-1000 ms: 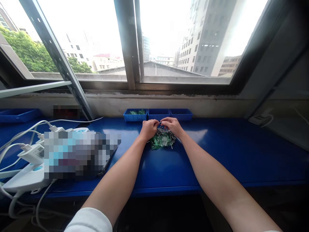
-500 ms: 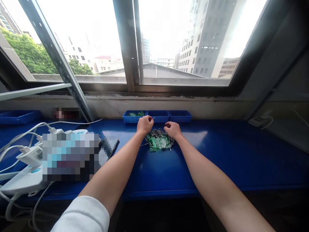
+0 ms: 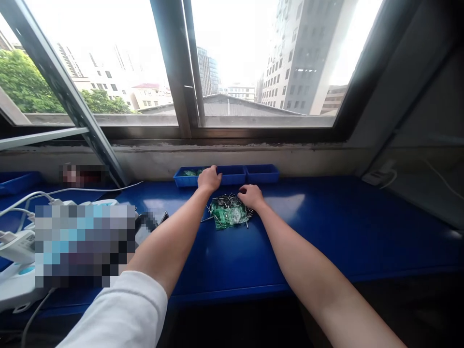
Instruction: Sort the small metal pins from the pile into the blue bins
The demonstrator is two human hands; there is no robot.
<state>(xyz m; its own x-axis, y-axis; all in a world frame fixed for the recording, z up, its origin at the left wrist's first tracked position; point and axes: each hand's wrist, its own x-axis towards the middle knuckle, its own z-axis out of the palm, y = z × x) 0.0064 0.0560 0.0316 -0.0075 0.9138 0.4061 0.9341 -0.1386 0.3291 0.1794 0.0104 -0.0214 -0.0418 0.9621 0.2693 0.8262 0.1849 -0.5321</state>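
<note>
My left hand [image 3: 210, 179] reaches over the front of the blue bins, at the middle bin [image 3: 232, 175]; its thumb and fingers are apart and I see nothing between them. My right hand [image 3: 251, 196] hovers at the right side of a pile of small metal pins or screws [image 3: 228, 199], its fingers curled inward. Whatever its fingertips hold is too small to make out. Green-tinted clear plastic bags [image 3: 227, 216] lie under and in front of the loose metal pieces. More green bags [image 3: 192, 172] sit in the left bin, partly hidden by my left hand.
The right bin [image 3: 263, 173] stands against the wall under the window. At left lie a white power strip [image 3: 18, 290] with plugs and cables, blurred items and a dark phone-like object [image 3: 150, 222]. A metal shelf post [image 3: 97, 145] rises behind them. The blue tabletop [image 3: 326, 232] stretches right.
My left hand has moved forward to the middle bin, and its fingers have parted; the thin metal piece it pinched is out of sight. My right hand stays by the pile. The view has shifted right.
</note>
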